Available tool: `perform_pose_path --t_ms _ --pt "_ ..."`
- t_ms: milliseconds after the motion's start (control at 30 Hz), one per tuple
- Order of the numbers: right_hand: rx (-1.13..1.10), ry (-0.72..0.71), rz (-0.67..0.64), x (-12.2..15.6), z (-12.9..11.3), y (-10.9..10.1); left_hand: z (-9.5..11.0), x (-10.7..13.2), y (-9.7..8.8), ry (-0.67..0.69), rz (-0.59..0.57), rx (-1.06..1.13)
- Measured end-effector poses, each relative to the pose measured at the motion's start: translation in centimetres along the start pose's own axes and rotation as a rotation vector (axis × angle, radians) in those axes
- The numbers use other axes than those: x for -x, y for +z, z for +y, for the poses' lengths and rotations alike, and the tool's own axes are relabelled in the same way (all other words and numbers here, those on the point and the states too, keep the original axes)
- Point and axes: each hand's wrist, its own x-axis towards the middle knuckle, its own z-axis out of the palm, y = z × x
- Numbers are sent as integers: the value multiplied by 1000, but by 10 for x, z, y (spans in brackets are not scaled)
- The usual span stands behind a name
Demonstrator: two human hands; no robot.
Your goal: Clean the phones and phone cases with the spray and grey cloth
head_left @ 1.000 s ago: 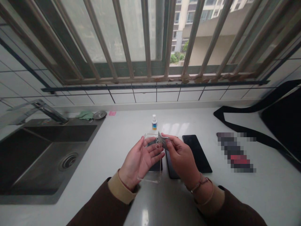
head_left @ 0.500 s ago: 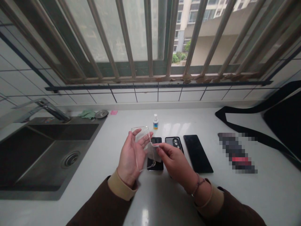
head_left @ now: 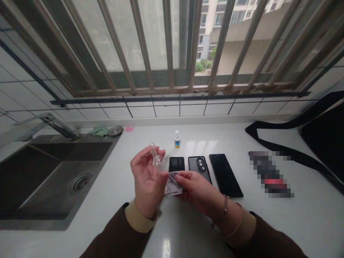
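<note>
My left hand (head_left: 147, 175) holds a clear plastic phone case (head_left: 157, 160), turned edge-on, between its fingers and thumb. My right hand (head_left: 196, 190) pinches a grey cleaning cloth (head_left: 173, 185) against the lower part of the case. Just beyond my hands, three dark devices lie side by side on the white counter (head_left: 161, 229): a black phone (head_left: 176, 164), a phone with a dark camera bump (head_left: 199, 167) and a larger black phone (head_left: 225, 175). A small white-capped spray bottle (head_left: 176, 139) stands behind them.
A steel sink (head_left: 53, 179) with a faucet (head_left: 60, 128) lies to my left, and a green cloth (head_left: 99, 131) and metal drain strainer (head_left: 115, 131) sit behind it. To the right are a pixelated object (head_left: 268, 175) and a black strapped bag (head_left: 322, 132). Barred windows run along the back.
The clear case has turned from flat to edge-on in my left hand. The cloth has moved from behind the case to its lower edge, and my right hand now pinches it there.
</note>
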Motion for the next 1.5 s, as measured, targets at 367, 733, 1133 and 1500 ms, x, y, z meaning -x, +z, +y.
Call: perform_pose_path --t_ms 367,733,1133,1500 --pt "-54 126 -102 9 -11 1 -5 -15 -8 54 174 -79" --pt "794 -678 586 15 -40 -24 -12 -3 -5 -809 -368 151" --pt "1101 -1042 220 21 -39 -15 -22 1 -9 -871 -339 49" --pt "941 -844 321 10 -23 -20 -27 -16 -7 -894 55 421"
